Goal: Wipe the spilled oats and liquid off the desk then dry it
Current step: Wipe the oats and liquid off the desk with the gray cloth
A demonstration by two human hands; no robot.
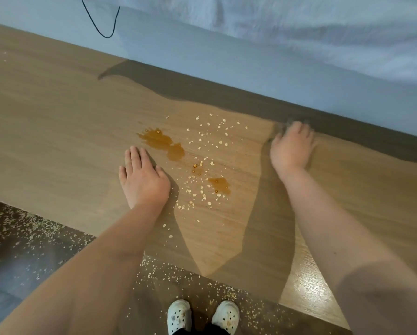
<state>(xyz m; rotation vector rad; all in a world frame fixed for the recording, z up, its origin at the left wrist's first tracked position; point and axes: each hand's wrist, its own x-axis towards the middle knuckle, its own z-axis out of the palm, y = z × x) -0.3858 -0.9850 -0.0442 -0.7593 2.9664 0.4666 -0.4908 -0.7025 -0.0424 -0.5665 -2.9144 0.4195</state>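
Spill sits mid-counter: amber liquid (pixel 162 141) in several patches. The biggest is a two-lobed puddle on the left, with small drops below it and another patch nearer the front edge. A few bits sit in the liquid, too small to tell what they are.

Dry oats (pixel 210 139) are scattered to the right of the big puddle and between the patches, thinning out toward the front edge. A few stray flakes lie at the far left of the wood-grain counter (pixel 57 117).

Left hand (pixel 143 180) is flat on the counter, palm down, fingers straight and together. It sits just left of the big puddle, not in it, and holds nothing.

Right hand (pixel 290 146) is well right of the oats, near the back of the counter. Its fingers are motion-blurred, so I can't tell if it's open or closed, and no object is visible in it.

Below the front edge, the dark floor (pixel 14 274) has lots more oats strewn along it. White clogs (pixel 178 315) with charms stand at the bottom centre.

Behind the counter is a pale wall (pixel 202 44) with a black cable (pixel 101 22) looped top left and white fabric (pixel 323 32) top right.
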